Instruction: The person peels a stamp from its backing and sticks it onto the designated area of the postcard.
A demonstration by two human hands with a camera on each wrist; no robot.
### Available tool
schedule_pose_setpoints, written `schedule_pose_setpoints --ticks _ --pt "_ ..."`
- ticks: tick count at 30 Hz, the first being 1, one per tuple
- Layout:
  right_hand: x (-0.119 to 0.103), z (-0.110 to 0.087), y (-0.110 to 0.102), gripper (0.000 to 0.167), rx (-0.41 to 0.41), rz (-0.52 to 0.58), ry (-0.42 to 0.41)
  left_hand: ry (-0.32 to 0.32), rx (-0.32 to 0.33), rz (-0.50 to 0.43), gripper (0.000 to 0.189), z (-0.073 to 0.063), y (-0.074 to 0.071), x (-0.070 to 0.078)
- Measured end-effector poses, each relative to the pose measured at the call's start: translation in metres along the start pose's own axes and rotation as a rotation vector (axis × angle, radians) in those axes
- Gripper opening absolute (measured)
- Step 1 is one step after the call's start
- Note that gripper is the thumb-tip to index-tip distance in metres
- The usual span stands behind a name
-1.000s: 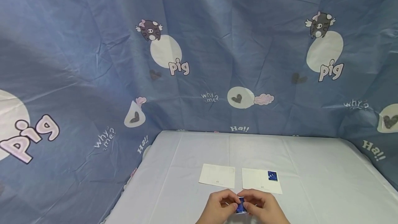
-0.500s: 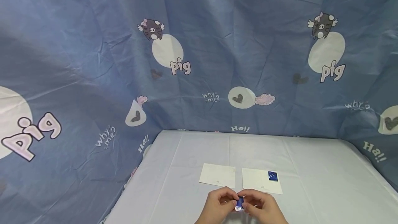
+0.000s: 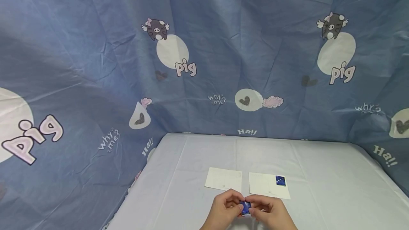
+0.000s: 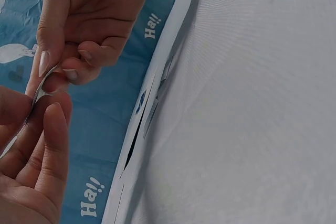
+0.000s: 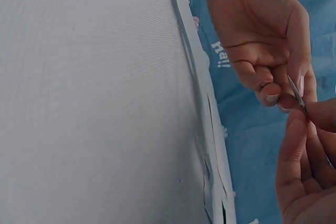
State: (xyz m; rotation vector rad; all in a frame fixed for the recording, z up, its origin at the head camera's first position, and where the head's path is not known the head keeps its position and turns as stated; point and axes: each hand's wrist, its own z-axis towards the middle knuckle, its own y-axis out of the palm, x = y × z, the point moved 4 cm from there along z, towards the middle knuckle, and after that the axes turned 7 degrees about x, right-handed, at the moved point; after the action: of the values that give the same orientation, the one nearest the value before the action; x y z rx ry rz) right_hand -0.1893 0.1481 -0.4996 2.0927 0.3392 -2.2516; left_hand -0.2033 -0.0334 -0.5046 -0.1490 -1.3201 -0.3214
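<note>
Between both hands is a small blue stamp-like piece (image 3: 245, 207), low in the head view. The left hand (image 3: 223, 207) pinches its left side between thumb and fingertips, and the right hand (image 3: 270, 209) pinches its right side. In the left wrist view the piece shows edge-on as a thin strip (image 4: 38, 94); the right wrist view also has its thin edge (image 5: 295, 91). Fingers cover parts of it. Just beyond the hands lie a plain white postcard (image 3: 223, 179) and a second postcard (image 3: 262, 184), which bears a blue stamp (image 3: 280, 180) at its upper right.
A white cloth-covered table (image 3: 179, 187) spreads around the hands and cards. Behind it and at the sides hangs a blue curtain (image 3: 204, 45) printed with cartoon pigs and lettering.
The blue piece has tilted and shifted slightly left within the fingers. Both hands keep nearly the same place; the postcards lie as before.
</note>
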Motion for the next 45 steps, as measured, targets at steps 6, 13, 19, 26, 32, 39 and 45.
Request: schedule_pose_setpoints --ticks 6,13,19,26,32,39,45 --pt "0.000 0.001 -0.003 0.035 0.052 -0.052 0.011 -0.002 0.033 0.009 0.024 0.000 0.000 0.001" --pt "0.001 0.002 -0.008 0.033 0.105 -0.138 0.036 0.006 0.104 0.118 0.015 0.002 -0.002 0.004" --pt "-0.008 0.004 -0.010 0.030 0.146 -0.199 0.026 0.037 0.138 0.207 0.015 0.008 -0.008 0.012" --pt "-0.022 0.013 -0.012 0.024 0.204 -0.277 -0.071 0.156 0.152 0.297 0.022 0.024 -0.018 0.029" --pt "-0.032 0.022 -0.013 0.024 0.204 -0.277 -0.170 0.187 0.177 0.429 0.017 0.035 -0.032 0.038" --pt "-0.039 0.037 -0.012 0.025 0.222 -0.314 -0.156 0.202 0.185 0.612 0.019 0.046 -0.049 0.045" --pt "-0.044 0.049 -0.010 0.024 0.243 -0.318 -0.170 0.220 0.173 0.698 0.020 0.053 -0.062 0.047"
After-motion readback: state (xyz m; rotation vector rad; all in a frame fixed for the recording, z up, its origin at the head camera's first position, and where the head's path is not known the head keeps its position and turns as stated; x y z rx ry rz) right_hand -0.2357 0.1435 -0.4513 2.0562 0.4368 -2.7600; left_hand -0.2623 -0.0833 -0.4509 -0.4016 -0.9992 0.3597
